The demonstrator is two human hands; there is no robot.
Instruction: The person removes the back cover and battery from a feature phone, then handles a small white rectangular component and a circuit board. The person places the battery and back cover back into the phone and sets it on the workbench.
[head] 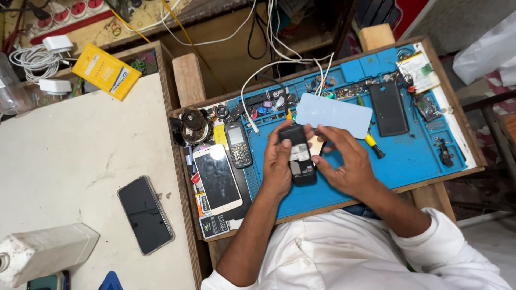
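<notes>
Sleeves of a white shirt are seen nearest the camera. Above them, a small black phone with its back cover off is gripped by the left hand over the blue repair mat; the right hand is curled beside it, with a small tan piece pinched at the fingertips. The phone is judged opened but not reassembled. To the left, a white smartphone and a keypad phone are laid out. Farther off, a pale blue panel and dark cover are set aside on the counter.
</notes>
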